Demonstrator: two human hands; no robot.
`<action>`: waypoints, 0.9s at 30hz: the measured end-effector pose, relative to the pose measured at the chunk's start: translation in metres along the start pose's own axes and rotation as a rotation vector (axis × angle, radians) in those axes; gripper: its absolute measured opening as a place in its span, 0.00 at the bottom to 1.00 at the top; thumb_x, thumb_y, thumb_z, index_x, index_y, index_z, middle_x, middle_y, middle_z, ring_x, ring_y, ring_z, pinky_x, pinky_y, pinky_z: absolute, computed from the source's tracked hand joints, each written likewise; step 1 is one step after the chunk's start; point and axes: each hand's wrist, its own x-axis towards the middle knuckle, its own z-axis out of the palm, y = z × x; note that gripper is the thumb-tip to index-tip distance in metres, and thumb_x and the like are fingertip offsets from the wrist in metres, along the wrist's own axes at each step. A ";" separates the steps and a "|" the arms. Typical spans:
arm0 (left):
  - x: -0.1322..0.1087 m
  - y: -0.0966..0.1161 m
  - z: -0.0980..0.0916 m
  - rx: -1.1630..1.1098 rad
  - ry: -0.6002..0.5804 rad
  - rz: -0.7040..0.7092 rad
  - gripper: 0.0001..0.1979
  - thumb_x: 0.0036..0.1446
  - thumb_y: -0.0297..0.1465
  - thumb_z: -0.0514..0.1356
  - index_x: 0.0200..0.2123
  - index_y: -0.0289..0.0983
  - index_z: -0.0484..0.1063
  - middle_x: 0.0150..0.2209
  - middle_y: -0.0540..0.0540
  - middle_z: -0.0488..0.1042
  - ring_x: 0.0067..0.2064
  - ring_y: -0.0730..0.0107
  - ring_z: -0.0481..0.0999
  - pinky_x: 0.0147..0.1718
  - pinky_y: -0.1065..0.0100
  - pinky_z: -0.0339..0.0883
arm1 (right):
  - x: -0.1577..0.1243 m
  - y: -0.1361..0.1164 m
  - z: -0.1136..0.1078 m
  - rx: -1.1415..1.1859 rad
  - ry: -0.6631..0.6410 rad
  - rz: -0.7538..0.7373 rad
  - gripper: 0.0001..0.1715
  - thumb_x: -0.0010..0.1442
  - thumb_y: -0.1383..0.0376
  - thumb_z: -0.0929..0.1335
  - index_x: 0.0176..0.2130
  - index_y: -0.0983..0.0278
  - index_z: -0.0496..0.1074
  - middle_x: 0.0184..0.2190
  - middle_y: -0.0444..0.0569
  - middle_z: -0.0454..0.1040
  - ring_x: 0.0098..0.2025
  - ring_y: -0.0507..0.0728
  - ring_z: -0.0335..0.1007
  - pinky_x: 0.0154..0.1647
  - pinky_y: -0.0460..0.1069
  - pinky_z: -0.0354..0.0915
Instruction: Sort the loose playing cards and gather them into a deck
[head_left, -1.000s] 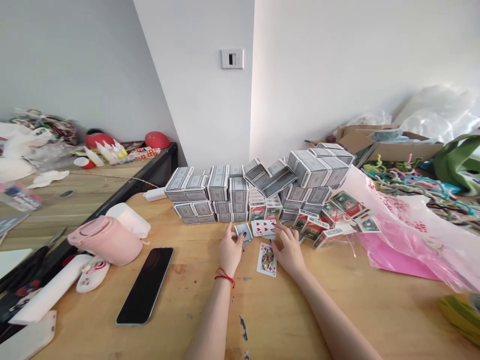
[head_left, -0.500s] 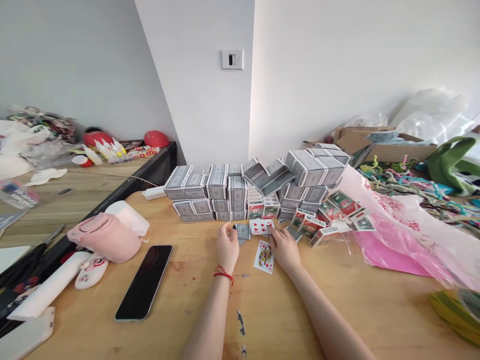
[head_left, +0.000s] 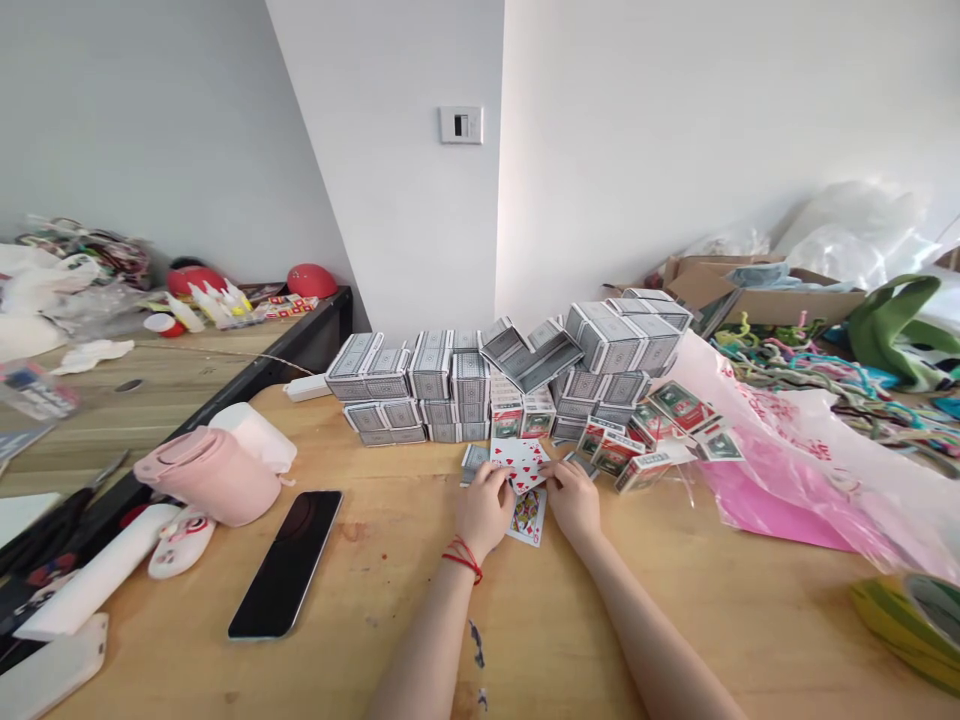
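My left hand (head_left: pixel 485 510) and my right hand (head_left: pixel 574 500) both pinch a red hearts playing card (head_left: pixel 519 460), held tilted above the wooden table (head_left: pixel 570 620). A face card (head_left: pixel 529 516) lies flat on the table between my hands, partly under them. A face-down card with a grey back (head_left: pixel 472 460) lies just left of the held card. Right behind stands a stack of grey card boxes (head_left: pixel 465 385). A red string is tied round my left wrist.
A black phone (head_left: pixel 287 561), a pink pouch (head_left: pixel 214 476) and a white roll lie at the left. Loose red-green card boxes (head_left: pixel 652 440) and a pink plastic bag (head_left: pixel 795 470) lie right. Coloured cords and a cardboard box (head_left: pixel 757 295) fill the back right.
My left hand moved right from the grey-backed card to the hearts card. Both hands now lift that card off the table, over the face card.
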 end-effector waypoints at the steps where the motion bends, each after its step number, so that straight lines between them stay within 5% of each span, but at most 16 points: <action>1: 0.000 0.001 0.000 0.025 -0.017 -0.004 0.14 0.54 0.29 0.48 0.43 0.42 0.66 0.41 0.47 0.67 0.37 0.72 0.70 0.33 0.72 0.63 | 0.000 0.001 0.000 0.057 0.004 0.037 0.10 0.49 0.71 0.61 0.25 0.62 0.70 0.30 0.46 0.74 0.35 0.55 0.66 0.37 0.48 0.61; 7: 0.001 0.003 -0.004 0.135 -0.089 -0.015 0.21 0.50 0.25 0.50 0.48 0.45 0.62 0.52 0.49 0.60 0.40 0.71 0.70 0.35 0.71 0.64 | 0.000 0.006 -0.001 0.309 0.064 0.337 0.09 0.49 0.62 0.62 0.30 0.63 0.69 0.30 0.48 0.73 0.31 0.55 0.68 0.34 0.48 0.62; 14: 0.004 0.006 0.005 0.088 -0.120 0.008 0.17 0.55 0.32 0.48 0.48 0.45 0.63 0.51 0.48 0.64 0.43 0.67 0.70 0.39 0.66 0.65 | 0.001 -0.003 -0.007 0.357 0.145 0.438 0.19 0.51 0.53 0.61 0.33 0.65 0.68 0.18 0.44 0.67 0.20 0.52 0.60 0.22 0.45 0.58; 22: 0.004 -0.002 0.011 -0.056 0.051 0.000 0.16 0.54 0.26 0.48 0.45 0.44 0.66 0.45 0.48 0.70 0.45 0.69 0.70 0.42 0.67 0.64 | 0.002 -0.015 -0.015 0.543 0.219 0.569 0.23 0.51 0.49 0.61 0.34 0.66 0.68 0.12 0.40 0.60 0.13 0.49 0.54 0.14 0.44 0.52; 27: 0.002 -0.002 0.010 -0.059 0.257 -0.137 0.14 0.56 0.30 0.47 0.43 0.39 0.68 0.37 0.43 0.74 0.37 0.67 0.73 0.36 0.68 0.65 | -0.005 -0.025 -0.014 0.606 0.258 0.484 0.22 0.53 0.51 0.59 0.38 0.65 0.67 0.20 0.45 0.70 0.15 0.50 0.59 0.17 0.45 0.58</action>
